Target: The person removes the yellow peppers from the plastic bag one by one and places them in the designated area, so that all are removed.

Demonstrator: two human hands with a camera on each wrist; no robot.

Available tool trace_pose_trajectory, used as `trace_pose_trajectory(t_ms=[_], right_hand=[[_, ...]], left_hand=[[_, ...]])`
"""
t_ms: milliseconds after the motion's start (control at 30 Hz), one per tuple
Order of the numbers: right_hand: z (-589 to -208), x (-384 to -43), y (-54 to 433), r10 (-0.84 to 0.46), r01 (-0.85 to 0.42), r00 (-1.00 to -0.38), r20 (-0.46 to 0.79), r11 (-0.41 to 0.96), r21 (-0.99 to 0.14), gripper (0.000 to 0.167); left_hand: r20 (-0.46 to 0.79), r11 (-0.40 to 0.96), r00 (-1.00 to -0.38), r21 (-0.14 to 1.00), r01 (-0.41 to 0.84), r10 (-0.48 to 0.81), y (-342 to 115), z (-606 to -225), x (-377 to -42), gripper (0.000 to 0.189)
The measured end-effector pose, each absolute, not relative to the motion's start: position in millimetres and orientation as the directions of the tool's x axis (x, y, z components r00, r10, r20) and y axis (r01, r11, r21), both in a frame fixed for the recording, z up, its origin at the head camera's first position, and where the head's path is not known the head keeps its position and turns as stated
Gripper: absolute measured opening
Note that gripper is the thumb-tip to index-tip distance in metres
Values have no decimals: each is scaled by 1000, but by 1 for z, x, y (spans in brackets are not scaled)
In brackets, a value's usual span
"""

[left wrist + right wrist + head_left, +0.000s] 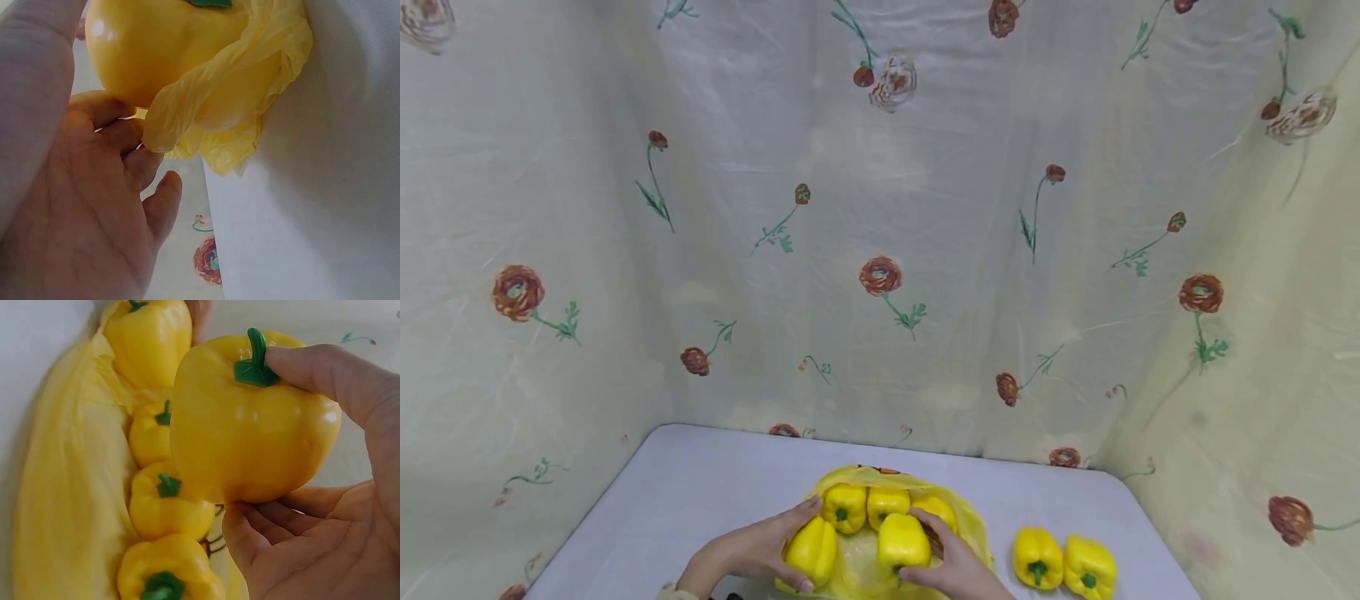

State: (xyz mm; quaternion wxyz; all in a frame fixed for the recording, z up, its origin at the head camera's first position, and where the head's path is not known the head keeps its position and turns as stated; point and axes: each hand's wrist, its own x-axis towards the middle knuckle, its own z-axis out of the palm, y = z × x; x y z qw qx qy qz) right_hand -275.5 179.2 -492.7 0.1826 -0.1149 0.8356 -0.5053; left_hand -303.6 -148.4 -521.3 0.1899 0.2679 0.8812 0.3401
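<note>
Between the thumb and fingers of my right hand [958, 567] is a yellow bell pepper [256, 419], held above the open yellow plastic bag [857, 571]. Its green stem sits beside my thumb in the right wrist view. My left hand [760, 546] grips another yellow bell pepper [812, 552] at the bag's left side. In the left wrist view, the bag's crumpled edge [172, 115] wraps part of that pepper, and the fingertips are at its underside. Along the bag's back lie three more bell peppers [846, 508], the rightmost partly covered by my right hand.
Two yellow bell peppers [1037, 558] stand side by side on the white table [722, 475], right of the bag. A flower-printed curtain [880, 350] surrounds the table at the back and both sides. A small black object [734, 596] shows at the bottom edge near my left wrist.
</note>
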Motion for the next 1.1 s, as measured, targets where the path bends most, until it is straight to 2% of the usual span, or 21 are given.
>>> trace_pose_trajectory(t_ms=[167,500,1100], right_hand=[[-486,-276,187,-360,-37,-921,-153,470,-882,101],[-479,-276,201,-293,-68,-953,-78,456,-887,95],[-466,-279,234,-122,-19,-992,-40,448,-894,93]], left_hand=[[-155,630,-784,695,346,601,-149,-521,-304,110],[-161,637,-783,688,347,601,-148,-521,-304,109],[-176,635,-783,701,326,597,-146,-520,-303,109]])
